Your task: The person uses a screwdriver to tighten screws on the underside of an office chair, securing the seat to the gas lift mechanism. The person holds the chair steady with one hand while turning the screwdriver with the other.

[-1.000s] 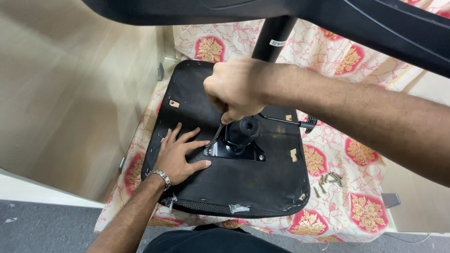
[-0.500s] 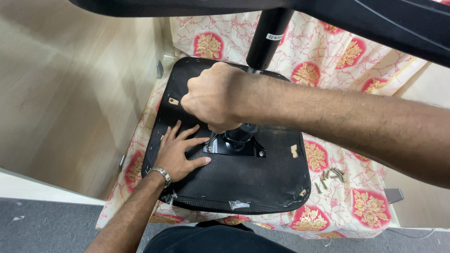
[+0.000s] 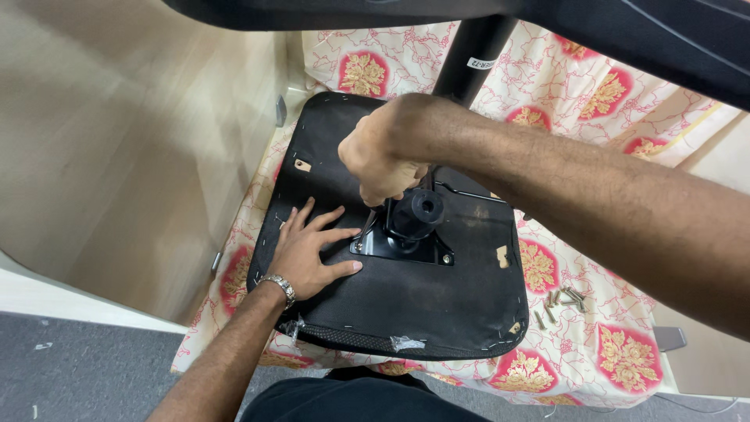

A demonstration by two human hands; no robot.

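Note:
An upturned black chair seat [image 3: 437, 305] lies on a patterned cloth. A black metal mounting plate [image 3: 402, 242] with a round socket sits bolted at its middle. My left hand [image 3: 312, 250] presses flat on the seat's underside, fingers spread, just left of the plate; a metal watch is on that wrist. My right hand [image 3: 383, 160] is clenched around a thin tool [image 3: 367, 225] whose tip reaches down to the plate's left edge. The tool's handle is hidden inside the fist.
Several loose screws [image 3: 558, 301] lie on the red and white floral cloth [image 3: 617, 344] right of the seat. A black gas-lift column [image 3: 473, 59] and a black chair part [image 3: 625, 39] hang across the top. A pale wooden panel [image 3: 125, 141] stands at left.
My right hand has shifted across the plate, first left and then back toward its left edge. My left hand has stayed flat on the seat.

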